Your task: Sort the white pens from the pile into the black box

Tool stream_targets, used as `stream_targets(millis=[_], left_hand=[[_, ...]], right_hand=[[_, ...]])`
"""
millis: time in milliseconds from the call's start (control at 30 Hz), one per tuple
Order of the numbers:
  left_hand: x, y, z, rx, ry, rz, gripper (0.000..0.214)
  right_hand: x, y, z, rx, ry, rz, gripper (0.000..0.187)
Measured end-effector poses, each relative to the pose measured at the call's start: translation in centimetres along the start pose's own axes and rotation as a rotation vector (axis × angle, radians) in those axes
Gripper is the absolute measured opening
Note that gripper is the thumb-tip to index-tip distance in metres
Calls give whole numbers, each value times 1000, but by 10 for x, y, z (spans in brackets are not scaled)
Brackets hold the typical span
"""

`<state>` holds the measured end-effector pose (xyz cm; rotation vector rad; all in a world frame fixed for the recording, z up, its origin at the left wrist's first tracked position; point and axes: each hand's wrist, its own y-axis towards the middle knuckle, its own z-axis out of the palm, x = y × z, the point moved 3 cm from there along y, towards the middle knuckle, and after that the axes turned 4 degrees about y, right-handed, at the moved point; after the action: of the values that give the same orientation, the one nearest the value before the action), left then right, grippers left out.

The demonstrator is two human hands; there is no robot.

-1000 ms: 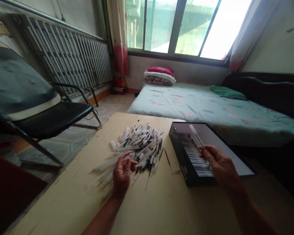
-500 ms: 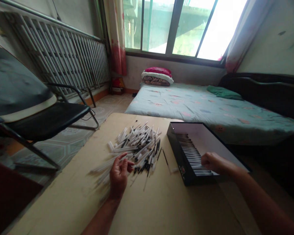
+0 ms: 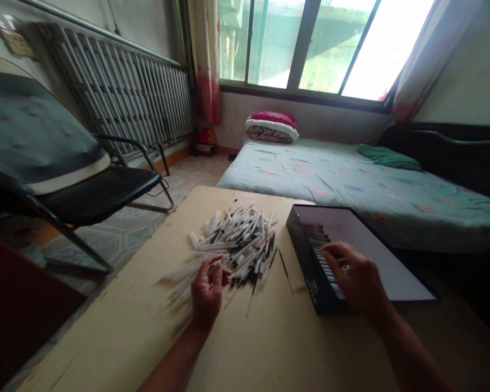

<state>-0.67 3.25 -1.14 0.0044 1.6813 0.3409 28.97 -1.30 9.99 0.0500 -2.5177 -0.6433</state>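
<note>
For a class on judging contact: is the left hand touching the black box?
Apart. The head view shows tabletop and stray pens between the left hand and the black box.

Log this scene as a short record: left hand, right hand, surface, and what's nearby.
Left hand: curled at the edge of a loose heap of white plastic pens with black ends
Right hand: fingers spread above rows of pens in an open black rectangular box
Surface: pale yellow tabletop
Nearby: black metal-framed chair, teal floral mattress, white ribbed radiator
</note>
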Motion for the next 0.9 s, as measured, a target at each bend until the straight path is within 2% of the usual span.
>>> stream_targets(millis=[67,133,233,300,433,733,900], left_hand=[[0,-1,-1,2,22,10,28],[1,-1,-1,5,34,10,28],[1,-1,-1,8,40,-2,29],[2,0,0,14,50,-4,29],[3,0,2,39,75,-9,28],[3,0,2,46,106,-4,27],[1,0,1,46,121,4,26]], right_hand=[[28,-10,31,123,116,-40,18],[38,-19,68,228,194,-34,13],[28,-22,114,192,138,49,14],[18,-17,134,159,77,114,17],[19,0,150,162,35,108,24],[49,34,169,271,-148,-134,33],[50,39,177,270,-205,-136,29]])
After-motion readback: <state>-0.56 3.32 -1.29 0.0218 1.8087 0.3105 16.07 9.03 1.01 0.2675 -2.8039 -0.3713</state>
